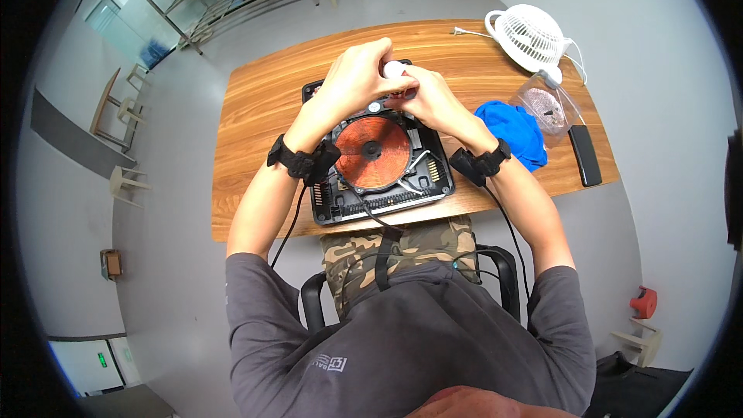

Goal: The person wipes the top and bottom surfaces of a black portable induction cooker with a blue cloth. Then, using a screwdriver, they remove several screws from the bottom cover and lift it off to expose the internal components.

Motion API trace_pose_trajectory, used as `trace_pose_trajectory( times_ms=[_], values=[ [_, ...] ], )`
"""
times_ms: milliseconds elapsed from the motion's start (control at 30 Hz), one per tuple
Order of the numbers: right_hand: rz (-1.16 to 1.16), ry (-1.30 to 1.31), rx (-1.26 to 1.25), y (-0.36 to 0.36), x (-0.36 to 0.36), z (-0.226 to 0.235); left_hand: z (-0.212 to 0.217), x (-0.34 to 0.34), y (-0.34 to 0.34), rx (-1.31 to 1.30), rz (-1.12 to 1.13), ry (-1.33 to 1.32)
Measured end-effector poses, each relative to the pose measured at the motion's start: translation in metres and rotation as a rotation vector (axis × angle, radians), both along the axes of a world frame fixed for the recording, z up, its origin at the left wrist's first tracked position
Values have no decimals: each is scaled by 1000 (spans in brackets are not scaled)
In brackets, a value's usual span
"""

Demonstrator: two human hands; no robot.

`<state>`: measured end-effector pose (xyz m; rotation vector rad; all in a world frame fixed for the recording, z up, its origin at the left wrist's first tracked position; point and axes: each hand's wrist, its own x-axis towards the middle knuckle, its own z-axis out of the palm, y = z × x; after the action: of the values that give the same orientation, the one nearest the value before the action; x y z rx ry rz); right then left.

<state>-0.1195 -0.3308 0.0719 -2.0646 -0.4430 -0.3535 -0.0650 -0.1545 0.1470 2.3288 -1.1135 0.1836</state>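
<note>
Both hands, left hand [357,77] and right hand [427,97], apparently grip-clamped on a small white part [394,69].

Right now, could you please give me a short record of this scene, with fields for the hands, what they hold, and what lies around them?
surface: wooden table
main item: opened induction cooker, copper coil exposed, in front of the person
left hand: raised over the cooker's far edge, fingers closed on a small white object
right hand: touching the left hand, grip hidden
right of cooker: blue cloth, clear plastic bag, black remote-like bar
far right corner: white fan
</note>
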Motion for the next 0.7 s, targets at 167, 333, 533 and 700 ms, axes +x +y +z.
trace_pose_trajectory(
  times_ms=[167, 333, 533, 700],
  values=[
    [83, 106, -12, -1, 2, 10, -1, 5, 12, -169, -229, -44],
    [190, 145, 153, -4, 10, -16, -1, 9, 20, -157, -293, 82],
    [-19, -116, -38, 14, 6, -22, -8, 10, 9, -150, -93, 19],
    [-51, 117, -7, 5, 5, -13, -7, 13, 1, -72, 42, -79]
  ],
)
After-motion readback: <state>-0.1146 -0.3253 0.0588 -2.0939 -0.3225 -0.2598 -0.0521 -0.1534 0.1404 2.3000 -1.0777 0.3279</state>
